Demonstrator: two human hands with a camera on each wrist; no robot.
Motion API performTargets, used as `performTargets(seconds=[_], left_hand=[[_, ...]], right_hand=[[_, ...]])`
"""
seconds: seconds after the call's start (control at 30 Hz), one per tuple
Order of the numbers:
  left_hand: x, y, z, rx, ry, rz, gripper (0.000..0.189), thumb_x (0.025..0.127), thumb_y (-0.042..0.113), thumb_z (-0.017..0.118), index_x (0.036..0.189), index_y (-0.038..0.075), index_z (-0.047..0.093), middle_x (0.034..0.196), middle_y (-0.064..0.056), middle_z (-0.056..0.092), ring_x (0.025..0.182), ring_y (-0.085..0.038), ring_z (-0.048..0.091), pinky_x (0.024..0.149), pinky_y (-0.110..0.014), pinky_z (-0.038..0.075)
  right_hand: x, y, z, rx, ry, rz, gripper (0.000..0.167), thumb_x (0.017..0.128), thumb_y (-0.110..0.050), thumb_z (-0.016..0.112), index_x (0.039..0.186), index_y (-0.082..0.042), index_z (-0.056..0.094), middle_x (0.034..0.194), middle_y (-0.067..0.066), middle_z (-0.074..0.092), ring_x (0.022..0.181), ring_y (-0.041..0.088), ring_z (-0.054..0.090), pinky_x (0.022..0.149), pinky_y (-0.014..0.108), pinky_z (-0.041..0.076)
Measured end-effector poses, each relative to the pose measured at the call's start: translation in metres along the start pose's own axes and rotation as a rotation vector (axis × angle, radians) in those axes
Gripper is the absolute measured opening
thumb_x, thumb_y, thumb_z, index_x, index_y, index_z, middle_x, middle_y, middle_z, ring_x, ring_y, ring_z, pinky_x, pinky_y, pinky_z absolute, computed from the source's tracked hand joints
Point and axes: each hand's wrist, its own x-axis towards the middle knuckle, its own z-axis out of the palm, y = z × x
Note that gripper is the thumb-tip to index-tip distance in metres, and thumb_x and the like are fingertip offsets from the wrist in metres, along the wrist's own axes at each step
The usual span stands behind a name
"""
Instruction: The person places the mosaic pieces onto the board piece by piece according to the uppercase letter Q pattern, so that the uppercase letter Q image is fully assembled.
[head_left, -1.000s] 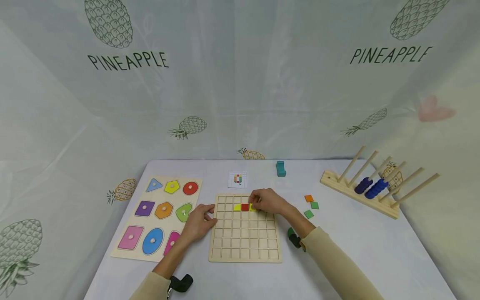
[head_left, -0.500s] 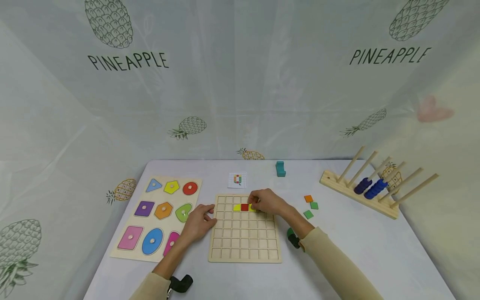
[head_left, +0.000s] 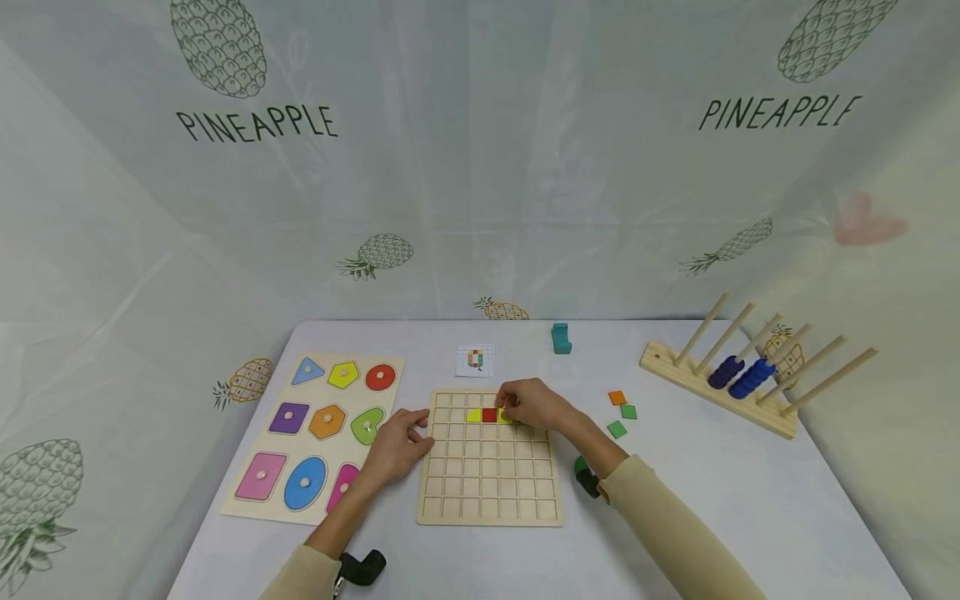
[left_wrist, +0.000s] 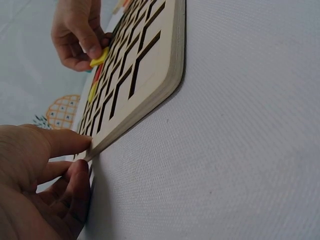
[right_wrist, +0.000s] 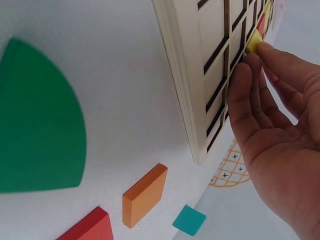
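A square wooden grid board (head_left: 491,475) lies on the white table. In its second row from the back sit a yellow tile (head_left: 474,415), a red tile (head_left: 490,415) and another yellow tile (left_wrist: 101,58). My right hand (head_left: 536,403) pinches that second yellow tile, which looks tilted over its cell in the left wrist view. At the board's left edge, my left hand (head_left: 397,448) holds the rim (left_wrist: 112,131) between thumb and fingers. Part of the right-hand tile is covered by fingertips in the head view.
A knobbed shape puzzle (head_left: 300,446) lies left. Behind the board is a pattern card (head_left: 476,360), with a teal block (head_left: 561,338) further right. Loose orange (head_left: 617,397) and green tiles (head_left: 617,428) lie right, before a peg rack (head_left: 720,387) with blue rings.
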Motion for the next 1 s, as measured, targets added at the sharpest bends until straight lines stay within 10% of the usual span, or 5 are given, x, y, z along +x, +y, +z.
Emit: performTargets(seconds=[1.0], left_hand=[[-0.0010, 0.0002, 0.0005, 0.015, 0.017, 0.029, 0.050, 0.085, 0.010, 0.078, 0.132, -0.001, 0.064, 0.103, -0.002, 0.063, 0.077, -0.008, 0.060, 0.065, -0.023, 0.047]], right_hand=[[0.0016, -0.0008, 0.0018, -0.049, -0.006, 0.004, 0.008, 0.093, -0.011, 0.071, 0.100, -0.014, 0.070, 0.081, -0.005, 0.061, 0.074, 0.013, 0.054, 0.068, 0.029, 0.047]])
